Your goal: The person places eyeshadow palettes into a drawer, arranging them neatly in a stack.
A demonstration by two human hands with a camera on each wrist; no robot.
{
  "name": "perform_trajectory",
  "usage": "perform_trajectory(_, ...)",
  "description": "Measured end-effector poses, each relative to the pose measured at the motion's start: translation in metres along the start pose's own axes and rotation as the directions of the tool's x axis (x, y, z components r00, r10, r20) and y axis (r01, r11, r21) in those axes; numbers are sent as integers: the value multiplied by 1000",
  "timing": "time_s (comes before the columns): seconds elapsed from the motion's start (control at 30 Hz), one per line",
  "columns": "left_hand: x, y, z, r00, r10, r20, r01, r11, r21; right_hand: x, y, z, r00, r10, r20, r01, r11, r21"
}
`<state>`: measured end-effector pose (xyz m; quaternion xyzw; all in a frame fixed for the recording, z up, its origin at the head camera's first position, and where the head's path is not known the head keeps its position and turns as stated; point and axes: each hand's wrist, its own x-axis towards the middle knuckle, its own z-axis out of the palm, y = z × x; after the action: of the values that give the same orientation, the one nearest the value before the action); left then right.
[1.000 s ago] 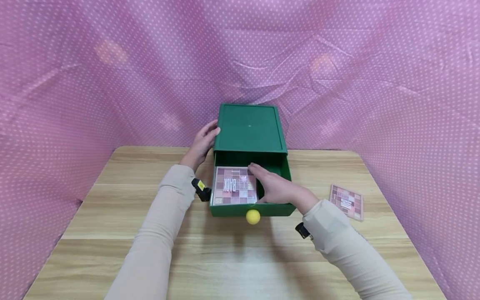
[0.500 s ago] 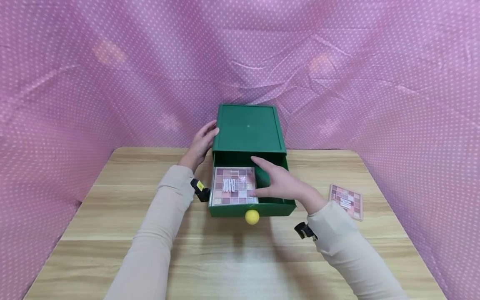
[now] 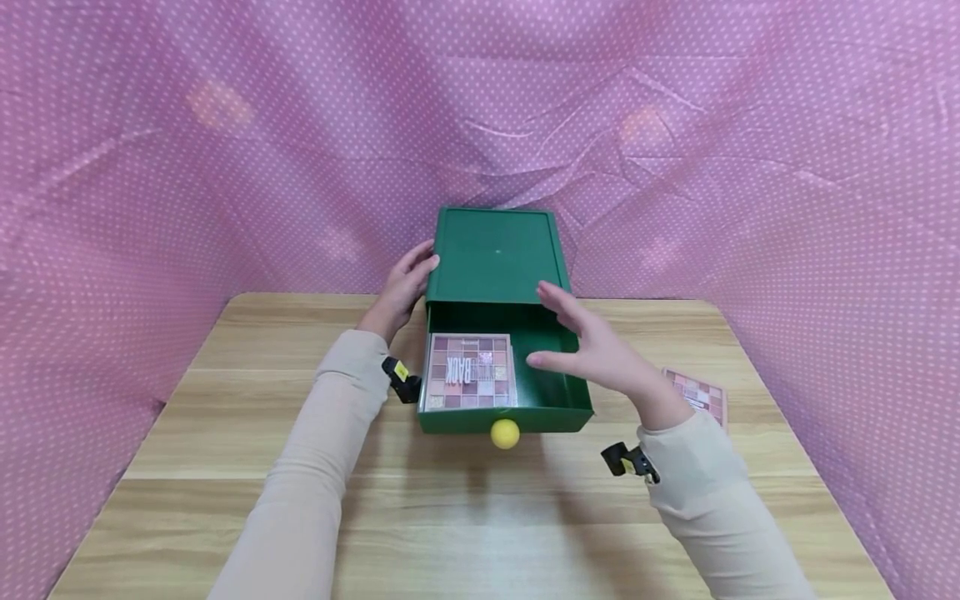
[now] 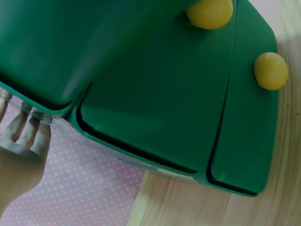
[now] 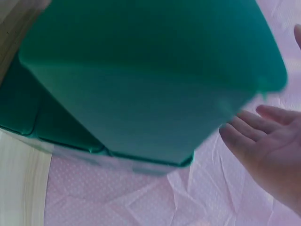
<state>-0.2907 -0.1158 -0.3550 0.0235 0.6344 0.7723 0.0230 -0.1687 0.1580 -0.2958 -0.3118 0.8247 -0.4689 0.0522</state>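
Observation:
A green drawer cabinet (image 3: 498, 254) stands at the back of the table, its top drawer (image 3: 457, 423) pulled out. On the drawer's left side lies an eyeshadow palette (image 3: 468, 371) with pink and mauve squares, and the edge of something under it shows. My left hand (image 3: 401, 287) rests along the cabinet's left side; the left wrist view has its fingers (image 4: 28, 134) straight against the clear side wall. Above the drawer's right part hovers my right hand (image 3: 600, 350), fingers spread and holding nothing. In the right wrist view, that hand (image 5: 268, 146) is beside the drawer.
Another eyeshadow palette (image 3: 708, 398) lies on the wooden table (image 3: 465, 533) at the right, partly behind my right wrist. A yellow round knob (image 3: 505, 433) juts from the drawer front. Lower closed drawers (image 4: 155, 113) show below. Pink dotted cloth (image 3: 300, 150) hangs around the table.
My right hand has let go of the palette in the drawer and moved up and to the right, its fingers spreading. The left hand and the cabinet have stayed in place.

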Motion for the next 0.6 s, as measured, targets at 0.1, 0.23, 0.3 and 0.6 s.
perform_trajectory(0.1, 0, 0, 0, 1000, -1, 1, 1, 1000, 4, -3, 2, -8, 996, 4, -92, 0, 999, 45)
perform_trajectory(0.23, 2, 0, -1, 1000, -4, 4, 4, 1000, 9, -8, 7, -17, 976, 31, -214, -12, 996, 92)
perform_trajectory(0.3, 2, 0, -2, 1000, -8, 4, 8, 1000, 10, -11, 11, -21, 963, 44, -264, -19, 995, 98)
perform_trajectory(0.6, 6, 0, -3, 1000, -14, -9, 14, 1000, 17, -30, 41, -36, 856, 171, -488, -120, 984, 133)
